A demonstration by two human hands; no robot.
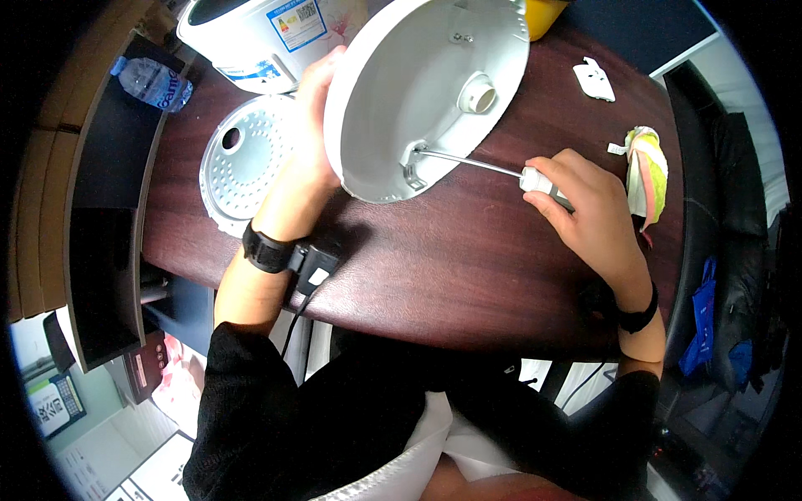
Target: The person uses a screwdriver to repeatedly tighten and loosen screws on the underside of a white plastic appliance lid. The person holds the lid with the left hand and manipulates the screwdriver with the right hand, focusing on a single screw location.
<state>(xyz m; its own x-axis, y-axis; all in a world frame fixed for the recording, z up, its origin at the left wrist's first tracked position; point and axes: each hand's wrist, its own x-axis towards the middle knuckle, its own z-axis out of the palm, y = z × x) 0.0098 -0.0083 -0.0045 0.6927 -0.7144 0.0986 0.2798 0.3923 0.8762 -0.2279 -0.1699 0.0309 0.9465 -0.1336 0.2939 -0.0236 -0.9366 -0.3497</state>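
Note:
A white oval plastic cover (380, 117) is tilted up over the table, its hollow inside facing right. My left hand (316, 125) grips it by its left side, most of the fingers hidden behind it. In my right hand (585, 209) is a screwdriver (472, 160), held by its white and grey handle. The long metal shaft reaches left into the cover, its tip at a small bracket (415, 159) near the lower edge. Further up the inside is a short round tube (479, 93). A round perforated metal plate (251, 154) lies behind my left forearm.
Behind the cover stands a white appliance body (242, 42) with a blue label. A small white plastic part (593, 79) and a crumpled yellow-green cloth (646, 175) lie on the brown table (434, 275) to the right. A water bottle (154, 83) lies at the far left. Something yellow (543, 17) shows at the back.

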